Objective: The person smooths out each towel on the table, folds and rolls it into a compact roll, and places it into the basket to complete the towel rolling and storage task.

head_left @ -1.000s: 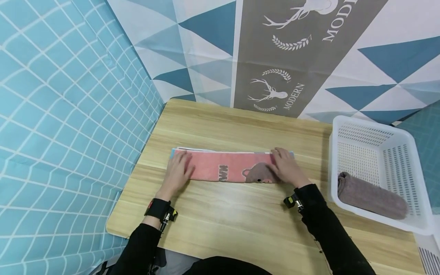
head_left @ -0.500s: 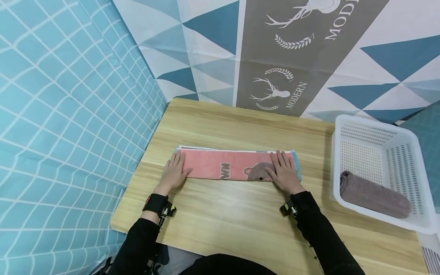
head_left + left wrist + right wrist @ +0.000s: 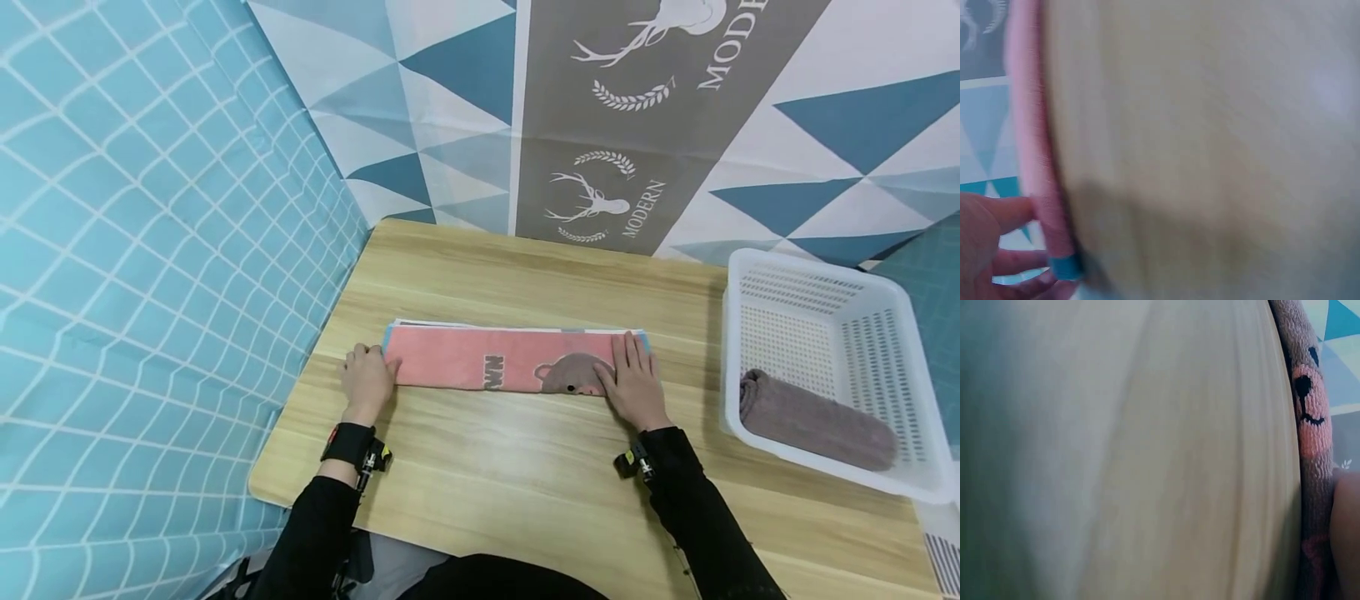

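Note:
A pink towel [image 3: 450, 357], folded into a long strip with a grey bear and letters on it, lies across the table. At its left end, my left hand [image 3: 366, 383] has its thumb against the towel and its bent fingers around the blue end, as the left wrist view also shows close up; the fingertips are partly hidden. My right hand [image 3: 636, 385] lies flat on the towel's right end with fingers straight. In the right wrist view, the bear's face [image 3: 1311, 406] shows on the folded edge, beside a part of that hand.
A white perforated basket [image 3: 817, 271] stands at the table's right side, with a rolled grey-brown towel [image 3: 817, 421] inside. Beyond the wooden table [image 3: 510, 483] hang patterned cloths, and a blue checked curtain [image 3: 150, 292] borders the left.
My left hand has slid left from on top of the towel to its end, and its fingers have bent. My right hand has shifted slightly right and stays flat on the towel.

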A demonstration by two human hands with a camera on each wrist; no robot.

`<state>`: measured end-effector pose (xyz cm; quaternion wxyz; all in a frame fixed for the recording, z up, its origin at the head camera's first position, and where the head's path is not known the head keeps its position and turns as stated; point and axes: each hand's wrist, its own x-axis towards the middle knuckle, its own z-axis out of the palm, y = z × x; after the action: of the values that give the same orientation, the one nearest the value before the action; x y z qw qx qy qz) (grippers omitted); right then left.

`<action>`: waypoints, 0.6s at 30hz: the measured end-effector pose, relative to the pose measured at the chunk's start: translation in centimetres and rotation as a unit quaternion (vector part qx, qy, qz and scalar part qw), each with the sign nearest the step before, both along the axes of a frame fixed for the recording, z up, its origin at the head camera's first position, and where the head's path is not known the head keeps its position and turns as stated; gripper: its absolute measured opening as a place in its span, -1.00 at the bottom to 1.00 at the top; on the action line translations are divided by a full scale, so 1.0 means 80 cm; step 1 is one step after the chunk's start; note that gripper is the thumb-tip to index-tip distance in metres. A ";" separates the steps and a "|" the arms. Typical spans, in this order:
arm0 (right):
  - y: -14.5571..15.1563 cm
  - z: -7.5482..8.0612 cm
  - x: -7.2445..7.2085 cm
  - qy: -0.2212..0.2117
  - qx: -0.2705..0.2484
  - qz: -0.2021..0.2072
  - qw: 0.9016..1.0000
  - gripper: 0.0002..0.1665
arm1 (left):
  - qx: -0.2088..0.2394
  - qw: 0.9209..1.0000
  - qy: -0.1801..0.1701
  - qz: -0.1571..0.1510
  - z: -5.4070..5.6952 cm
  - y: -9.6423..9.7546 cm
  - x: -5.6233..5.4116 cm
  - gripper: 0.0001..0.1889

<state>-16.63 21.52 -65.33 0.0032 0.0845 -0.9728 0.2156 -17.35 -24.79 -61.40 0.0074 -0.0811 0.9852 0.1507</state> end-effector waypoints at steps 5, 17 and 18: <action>0.003 0.008 0.003 0.015 -0.022 0.008 1.000 -0.15 | 0.031 0.999 -0.026 0.024 0.010 0.003 0.003 -0.43; -0.016 0.027 -0.038 0.197 0.055 -0.042 0.978 -0.81 | 0.043 0.983 -0.147 -0.104 0.035 0.033 0.025 -0.37; -0.021 0.028 -0.039 0.192 0.061 -0.042 0.979 -0.79 | 0.052 0.976 -0.163 -0.133 0.039 0.036 0.029 -0.42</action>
<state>-19.79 19.87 -63.09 0.1935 0.0838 -0.9681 0.1355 -15.01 -21.91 -58.30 0.1922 0.0274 0.9635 0.1845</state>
